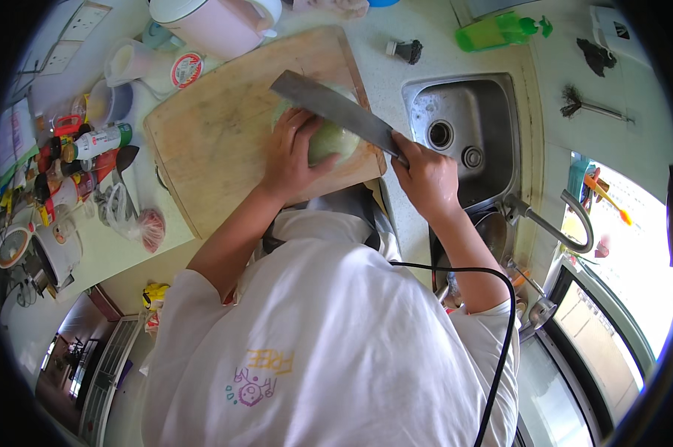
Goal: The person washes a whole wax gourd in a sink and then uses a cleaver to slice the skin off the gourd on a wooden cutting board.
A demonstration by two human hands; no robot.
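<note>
A round, pale green vegetable (335, 143), perhaps a cabbage, rests on the wooden cutting board (213, 134). My left hand (293, 151) grips its near left side, fingers and thumb spread around it. In my right hand (429, 177) is the handle of a cleaver (339, 113) with a broad, dark metal blade. The blade lies slantwise across the top of the vegetable and hides part of it. Its tip points to the far left, beyond the fingers of my left hand. Whether the edge has entered the vegetable I cannot tell.
A steel sink (459, 95) with a faucet (548, 223) lies to the right. Behind the board stands a pinkish kettle (219, 28); a green pump bottle (495, 32) lies near the sink. Bottles, a black ladle (126, 158) and a plastic bag (119, 207) crowd the left counter.
</note>
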